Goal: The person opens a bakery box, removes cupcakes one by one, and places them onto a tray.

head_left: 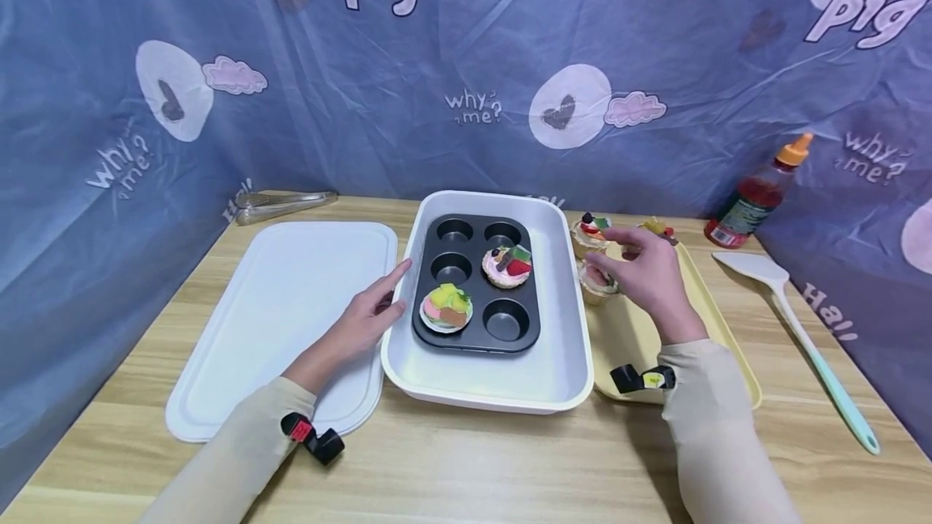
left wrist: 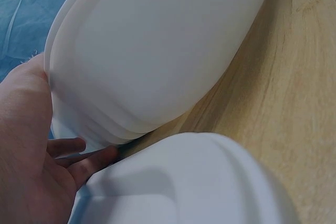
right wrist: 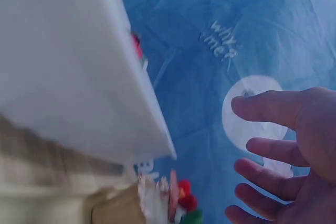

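Note:
My left hand (head_left: pixel 357 318) touches the left side of a deep white tray (head_left: pixel 564 281), its fingers fairly straight along the rim. Inside that tray lies a dark muffin pan (head_left: pixel 476 225). Two of its cups hold cupcakes: one with yellow, pink and brown topping (head_left: pixel 446 310), one with pink cream and fruit (head_left: pixel 507 267). To the right of the tray, my right hand (head_left: pixel 646 269) hovers over more cupcakes, thumb and fingers apart, holding nothing. Nearest it are a pink-topped cupcake (head_left: pixel 597 289) and a fruit-topped cupcake (head_left: pixel 586 237). Another topping (head_left: pixel 658 228) shows partly behind the hand.
A pale yellow tray (head_left: pixel 619 346) lies under the right hand. On the left sits a flat white tray (head_left: pixel 291 289), with metal tongs (head_left: pixel 284 205) behind it. At the right are a red sauce bottle (head_left: pixel 750 200) and a spatula (head_left: pixel 823 362) with a mint handle.

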The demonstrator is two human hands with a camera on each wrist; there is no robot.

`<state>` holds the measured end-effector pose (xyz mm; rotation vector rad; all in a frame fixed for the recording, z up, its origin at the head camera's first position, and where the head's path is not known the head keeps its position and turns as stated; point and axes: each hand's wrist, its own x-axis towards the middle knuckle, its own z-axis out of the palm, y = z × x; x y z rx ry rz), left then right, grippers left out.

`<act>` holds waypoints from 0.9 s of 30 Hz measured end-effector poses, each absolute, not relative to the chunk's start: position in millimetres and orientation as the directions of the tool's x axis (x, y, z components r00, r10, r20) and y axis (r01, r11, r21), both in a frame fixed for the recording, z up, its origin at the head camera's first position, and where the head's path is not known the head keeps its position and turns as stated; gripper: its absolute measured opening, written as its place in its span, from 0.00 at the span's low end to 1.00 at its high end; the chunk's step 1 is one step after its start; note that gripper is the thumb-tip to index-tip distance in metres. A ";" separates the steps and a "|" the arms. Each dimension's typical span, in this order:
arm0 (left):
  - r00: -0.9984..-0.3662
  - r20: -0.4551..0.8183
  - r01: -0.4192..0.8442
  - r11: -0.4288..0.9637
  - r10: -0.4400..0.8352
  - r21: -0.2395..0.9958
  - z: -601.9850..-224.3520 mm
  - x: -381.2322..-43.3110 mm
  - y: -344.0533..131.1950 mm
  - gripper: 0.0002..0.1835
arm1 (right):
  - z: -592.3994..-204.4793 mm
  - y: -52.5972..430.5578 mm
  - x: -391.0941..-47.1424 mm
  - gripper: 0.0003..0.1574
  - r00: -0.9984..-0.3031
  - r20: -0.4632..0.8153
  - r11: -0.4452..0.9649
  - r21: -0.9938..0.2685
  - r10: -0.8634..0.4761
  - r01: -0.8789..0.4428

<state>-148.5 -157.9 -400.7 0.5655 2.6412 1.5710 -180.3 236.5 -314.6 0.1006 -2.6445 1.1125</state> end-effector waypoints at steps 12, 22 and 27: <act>-0.934 0.154 0.290 0.434 0.322 0.853 -398.0 -149.0 -158.2 0.34 | -298.9 195.2 -181.9 0.31 -0.985 0.170 0.591 -0.793 -0.022 -0.150; -0.939 0.155 0.285 0.441 0.308 0.851 -399.2 -148.8 -159.5 0.34 | -306.9 163.1 -195.3 0.29 -0.991 0.096 0.568 -0.812 -0.097 -0.135; -0.936 0.162 0.293 0.436 0.313 0.851 -400.4 -148.5 -158.0 0.33 | -315.8 158.4 -196.2 0.36 -0.993 -0.021 0.573 -0.818 -0.115 -0.049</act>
